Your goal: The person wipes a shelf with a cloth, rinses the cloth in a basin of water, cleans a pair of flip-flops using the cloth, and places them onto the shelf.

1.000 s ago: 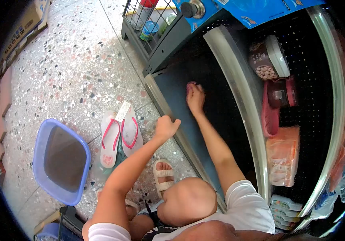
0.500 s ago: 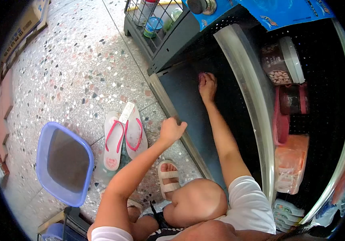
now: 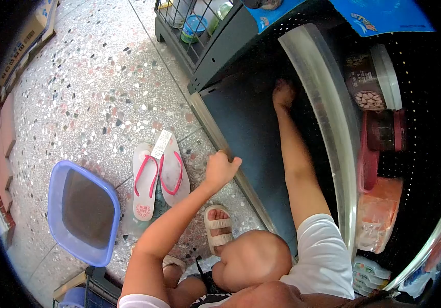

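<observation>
Deep in the shadow of the bottom shelf [image 3: 241,128], my right hand [image 3: 284,95] presses against the dark surface towards the back. Its fingers are closed on a small purplish cloth, which hardly shows now in the dark. My left hand [image 3: 221,168] is at the shelf's front edge [image 3: 211,126], fingers curled and thumb over the metal strip. A clear curved price rail [image 3: 315,87] of the shelf above runs just to the right of my right arm.
A blue-purple basin [image 3: 56,205] with dark water stands on the speckled floor. Beside it lie white flip-flops [image 3: 146,200] with pink straps. On the upper shelf are a nut jar [image 3: 366,82], a pink container [image 3: 369,159] and an orange package [image 3: 379,215]. A wire rack [image 3: 200,56] stands ahead.
My right hand has slid further back and to the right along the shelf, into deeper shadow. My left hand has stayed at the front edge. The view has shifted slightly.
</observation>
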The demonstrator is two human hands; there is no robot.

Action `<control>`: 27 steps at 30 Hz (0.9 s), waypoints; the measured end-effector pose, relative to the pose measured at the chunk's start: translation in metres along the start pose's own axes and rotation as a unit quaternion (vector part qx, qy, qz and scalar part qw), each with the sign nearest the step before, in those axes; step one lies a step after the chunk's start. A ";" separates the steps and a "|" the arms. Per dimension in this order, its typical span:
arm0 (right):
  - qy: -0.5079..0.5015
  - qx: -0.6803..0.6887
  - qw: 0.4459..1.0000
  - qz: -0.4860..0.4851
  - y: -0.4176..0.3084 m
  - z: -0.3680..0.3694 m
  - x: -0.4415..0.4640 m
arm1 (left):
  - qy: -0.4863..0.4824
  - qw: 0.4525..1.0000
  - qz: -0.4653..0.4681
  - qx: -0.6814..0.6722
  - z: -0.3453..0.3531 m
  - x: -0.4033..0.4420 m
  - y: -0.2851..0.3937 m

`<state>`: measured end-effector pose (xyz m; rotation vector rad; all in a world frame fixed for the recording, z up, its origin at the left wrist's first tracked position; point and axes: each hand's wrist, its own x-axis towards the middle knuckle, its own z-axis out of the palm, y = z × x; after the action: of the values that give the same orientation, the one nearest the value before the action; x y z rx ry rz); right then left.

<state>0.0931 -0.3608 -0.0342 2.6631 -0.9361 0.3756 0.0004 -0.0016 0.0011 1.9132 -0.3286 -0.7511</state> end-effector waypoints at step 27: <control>0.030 0.275 0.931 -0.236 -0.093 -0.113 -0.136 | 0.042 0.999 0.028 -0.002 -0.001 -0.002 0.000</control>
<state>0.0339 -0.1744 0.0075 3.2243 -0.1467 0.6745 -0.0005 -0.0001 0.0015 1.9180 -0.3265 -0.6336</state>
